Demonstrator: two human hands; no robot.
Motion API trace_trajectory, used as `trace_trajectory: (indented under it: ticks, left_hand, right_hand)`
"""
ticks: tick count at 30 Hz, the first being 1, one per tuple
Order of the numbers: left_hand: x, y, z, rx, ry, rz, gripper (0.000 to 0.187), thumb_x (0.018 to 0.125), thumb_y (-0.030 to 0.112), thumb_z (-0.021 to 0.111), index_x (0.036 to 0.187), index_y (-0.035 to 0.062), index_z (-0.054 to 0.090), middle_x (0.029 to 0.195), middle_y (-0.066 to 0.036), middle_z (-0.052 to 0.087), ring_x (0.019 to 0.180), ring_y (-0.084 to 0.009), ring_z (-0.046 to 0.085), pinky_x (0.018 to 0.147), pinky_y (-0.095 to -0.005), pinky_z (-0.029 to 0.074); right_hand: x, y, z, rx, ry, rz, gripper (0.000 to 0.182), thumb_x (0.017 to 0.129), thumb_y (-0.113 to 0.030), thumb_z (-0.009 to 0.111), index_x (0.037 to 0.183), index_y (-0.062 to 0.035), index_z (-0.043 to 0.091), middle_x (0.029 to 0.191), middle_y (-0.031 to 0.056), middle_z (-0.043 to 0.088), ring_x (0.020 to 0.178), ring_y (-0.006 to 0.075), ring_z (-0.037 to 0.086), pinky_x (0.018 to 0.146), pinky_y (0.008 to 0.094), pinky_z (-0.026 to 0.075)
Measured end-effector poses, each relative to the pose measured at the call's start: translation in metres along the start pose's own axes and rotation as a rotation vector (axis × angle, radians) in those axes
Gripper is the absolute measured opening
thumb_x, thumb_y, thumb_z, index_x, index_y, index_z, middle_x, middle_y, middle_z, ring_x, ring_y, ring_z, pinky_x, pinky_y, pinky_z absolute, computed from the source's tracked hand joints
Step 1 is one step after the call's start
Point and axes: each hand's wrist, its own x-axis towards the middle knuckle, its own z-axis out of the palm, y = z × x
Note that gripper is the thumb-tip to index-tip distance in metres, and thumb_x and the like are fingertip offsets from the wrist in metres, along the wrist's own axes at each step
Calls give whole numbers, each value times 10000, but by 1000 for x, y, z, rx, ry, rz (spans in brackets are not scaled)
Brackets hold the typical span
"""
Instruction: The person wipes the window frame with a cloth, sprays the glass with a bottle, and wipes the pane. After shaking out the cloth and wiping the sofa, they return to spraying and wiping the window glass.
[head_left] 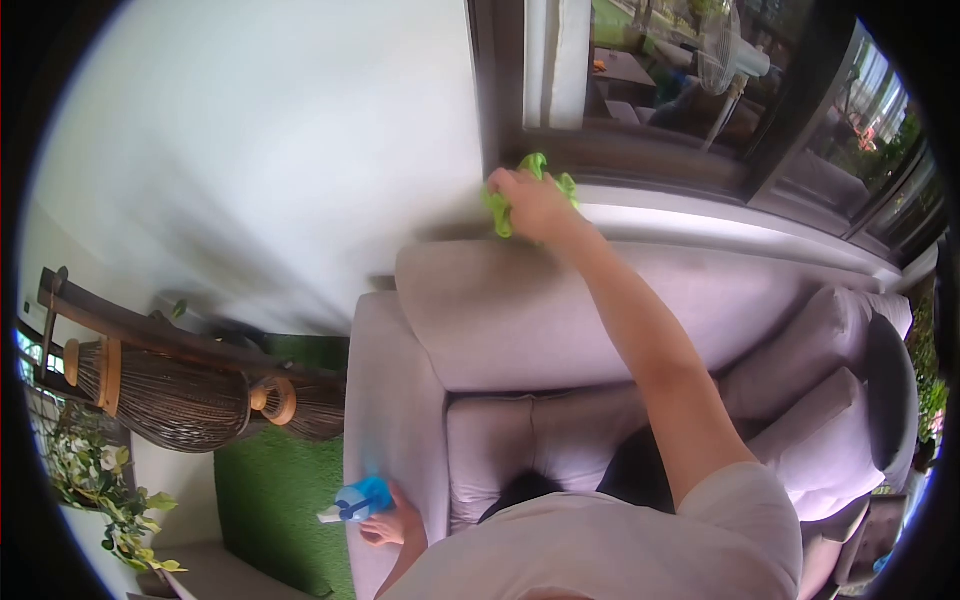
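Note:
My right hand [537, 207] is closed on a bright green cloth [503, 214], which bunches out around the fingers. It is held at the lower left corner of the dark window frame [640, 160], above the sofa's backrest. Low on the left, my left hand [397, 522] grips a blue spray bottle [364, 497] with a white nozzle. The bottle is tilted over the arm of the sofa [385, 400], nozzle pointing left. Part of the left hand's grip is hidden behind the bottle.
My knees are on the light mauve sofa seat, and cushions [820, 430] lie at its right end. A white wall [300, 130] rises on the left. Dark woven lamps [180, 395] hang over green carpet [270, 500]. Behind the glass stands a fan [735, 60].

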Motion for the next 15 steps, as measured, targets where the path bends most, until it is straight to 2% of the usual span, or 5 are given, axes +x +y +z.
trace_trajectory:
  ticks: [2,6,8,12,15]
  left_hand:
    - [-2,-4,0,-33,24,53,884,770,687,548,1281,-25,433,1301,-217,415,1252,-356,320,1064,-565,136]
    - [-2,-2,1,-16,82,40,864,769,682,556,1255,-25,453,1265,-210,435,1226,-356,338,1058,-568,143]
    - [-3,2,-3,-43,98,73,853,768,677,566,1238,-26,461,1225,-203,453,1210,-357,349,1052,-567,151]
    - [-2,-2,4,-6,107,67,868,762,680,576,1231,-41,460,1202,-200,465,1203,-355,355,1045,-563,159]
    - [0,-3,4,-39,81,61,898,753,690,581,1219,-69,458,1207,-204,473,1193,-354,360,1040,-563,160]
  right_hand:
    - [6,0,-5,-8,-107,65,370,777,-65,572,1128,-159,501,1132,84,571,1116,269,506,926,479,371]
    - [4,6,16,-150,187,28,352,789,-98,564,1137,-147,541,1094,46,605,1061,274,547,929,467,409]
    - [15,-7,-29,54,-314,155,250,780,-104,575,1025,-128,615,1087,42,612,983,278,584,878,423,464]
    - [8,-28,-12,43,205,-92,219,780,-135,589,989,-135,655,1037,63,600,971,266,591,851,386,486]
    - [-10,-15,-3,-56,124,8,253,737,-79,598,978,-135,654,1006,82,587,1001,283,574,840,383,481]
